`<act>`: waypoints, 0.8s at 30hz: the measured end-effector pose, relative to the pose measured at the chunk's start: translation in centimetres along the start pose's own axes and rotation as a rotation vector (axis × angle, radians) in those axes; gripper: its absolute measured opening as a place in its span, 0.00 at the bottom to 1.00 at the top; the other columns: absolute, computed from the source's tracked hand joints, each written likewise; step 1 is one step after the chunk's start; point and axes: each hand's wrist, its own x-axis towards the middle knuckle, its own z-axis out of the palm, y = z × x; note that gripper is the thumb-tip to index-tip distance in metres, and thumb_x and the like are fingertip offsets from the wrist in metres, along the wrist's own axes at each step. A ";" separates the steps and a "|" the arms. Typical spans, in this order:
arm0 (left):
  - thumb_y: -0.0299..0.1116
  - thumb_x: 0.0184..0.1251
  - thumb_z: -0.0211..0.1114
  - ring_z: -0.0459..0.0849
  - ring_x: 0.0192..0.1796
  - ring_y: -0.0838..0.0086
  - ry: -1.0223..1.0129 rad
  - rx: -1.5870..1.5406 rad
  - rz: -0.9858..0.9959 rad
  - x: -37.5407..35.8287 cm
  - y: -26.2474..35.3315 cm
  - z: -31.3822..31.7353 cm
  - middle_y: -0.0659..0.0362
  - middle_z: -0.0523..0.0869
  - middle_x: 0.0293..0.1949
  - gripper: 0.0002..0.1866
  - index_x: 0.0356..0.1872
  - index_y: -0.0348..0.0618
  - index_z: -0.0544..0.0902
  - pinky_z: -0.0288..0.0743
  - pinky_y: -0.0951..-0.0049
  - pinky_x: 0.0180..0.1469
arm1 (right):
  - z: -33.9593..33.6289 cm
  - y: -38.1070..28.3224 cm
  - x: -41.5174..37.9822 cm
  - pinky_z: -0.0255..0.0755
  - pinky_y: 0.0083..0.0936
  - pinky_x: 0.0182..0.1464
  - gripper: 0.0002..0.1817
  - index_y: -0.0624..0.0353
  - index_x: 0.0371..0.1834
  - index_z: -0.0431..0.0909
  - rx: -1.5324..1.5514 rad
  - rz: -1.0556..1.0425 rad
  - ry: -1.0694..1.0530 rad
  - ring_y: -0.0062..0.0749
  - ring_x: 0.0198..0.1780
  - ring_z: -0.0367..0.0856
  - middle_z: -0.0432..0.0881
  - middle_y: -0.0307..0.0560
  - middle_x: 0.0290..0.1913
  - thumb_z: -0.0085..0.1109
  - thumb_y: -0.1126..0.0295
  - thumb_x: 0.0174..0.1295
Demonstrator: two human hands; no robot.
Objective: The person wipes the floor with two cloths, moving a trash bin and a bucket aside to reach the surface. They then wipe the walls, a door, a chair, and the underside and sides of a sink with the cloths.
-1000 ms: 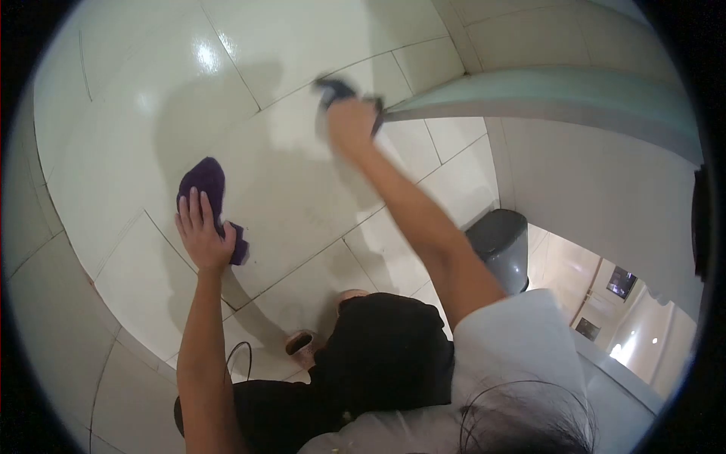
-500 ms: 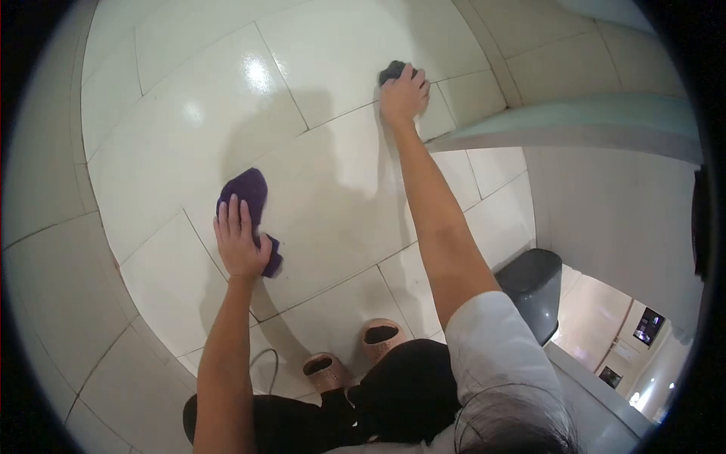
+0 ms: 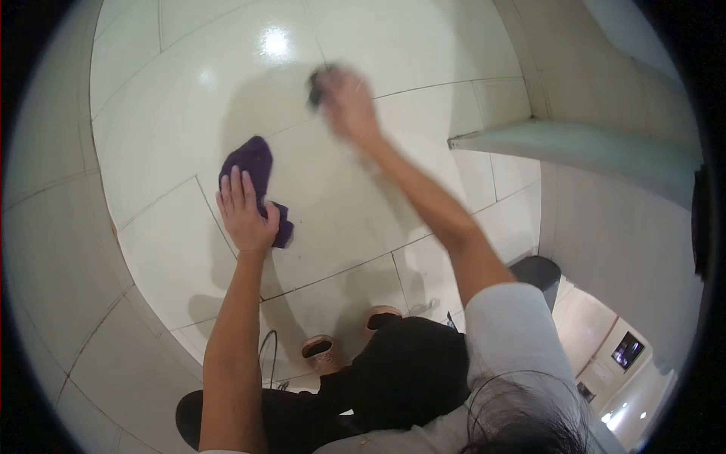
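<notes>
A purple cloth (image 3: 257, 163) lies bunched on the pale tiled floor (image 3: 333, 227). My left hand (image 3: 246, 213) rests flat on it, fingers apart and pointing up the frame, with the thumb over the cloth's lower part. Farther ahead and to the right, my right hand (image 3: 348, 102) is blurred by motion, its fingers wrapped round a dark grey pad (image 3: 316, 87) at the floor. The pad's lower side is hidden.
A greenish ledge (image 3: 582, 147) juts in from the right above a pale panel (image 3: 612, 227). A dark grey bin (image 3: 537, 274) stands below it. Pink shoes (image 3: 321, 352) and a thin cable (image 3: 266, 356) are near the bottom.
My right hand has swept left across the floor with the dark pad. My left hand is still on the purple cloth. The view has shifted a little.
</notes>
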 end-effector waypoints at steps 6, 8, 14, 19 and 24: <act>0.33 0.51 0.53 0.58 0.69 0.51 0.040 -0.009 0.149 0.2 0.0 0.7 0.48 0.60 0.68 0.34 0.65 0.36 0.63 0.50 0.50 0.68 | -4.5 -15.3 -19.1 0.61 0.45 0.61 0.17 0.56 0.47 0.74 0.425 -0.076 -0.422 0.49 0.62 0.66 0.68 0.56 0.59 0.55 0.72 0.51; 0.31 0.52 0.52 0.58 0.68 0.49 0.042 0.039 0.223 0.5 0.1 1.6 0.46 0.61 0.67 0.34 0.65 0.36 0.61 0.52 0.51 0.68 | -8.9 -16.2 -20.4 0.56 0.43 0.65 0.28 0.52 0.57 0.69 0.400 -0.143 -0.613 0.46 0.67 0.57 0.62 0.51 0.65 0.60 0.68 0.49; 0.34 0.56 0.53 0.66 0.60 0.49 -0.262 0.505 0.307 2.8 1.1 0.4 0.42 0.64 0.64 0.32 0.65 0.36 0.61 0.62 0.56 0.61 | -29.4 -11.2 -31.2 0.46 0.44 0.68 0.21 0.58 0.55 0.70 0.171 0.655 0.224 0.44 0.65 0.60 0.68 0.51 0.60 0.54 0.64 0.59; 0.36 0.58 0.56 0.63 0.62 0.44 -0.550 0.462 0.195 5.3 4.1 2.5 0.37 0.59 0.64 0.32 0.64 0.34 0.63 0.62 0.54 0.63 | -52.3 -11.6 -54.5 0.63 0.44 0.57 0.30 0.65 0.53 0.71 -1.219 1.593 0.524 0.55 0.55 0.71 0.74 0.61 0.53 0.61 0.54 0.53; 0.24 0.52 0.55 0.61 0.63 0.42 -0.593 -0.122 0.734 1.3 23.1 5.2 0.35 0.63 0.60 0.30 0.61 0.36 0.66 0.59 0.54 0.65 | -53.9 -12.4 -61.1 0.60 0.29 0.60 0.43 0.77 0.57 0.67 0.172 1.958 1.148 0.40 0.60 0.69 0.72 0.58 0.57 0.59 0.43 0.55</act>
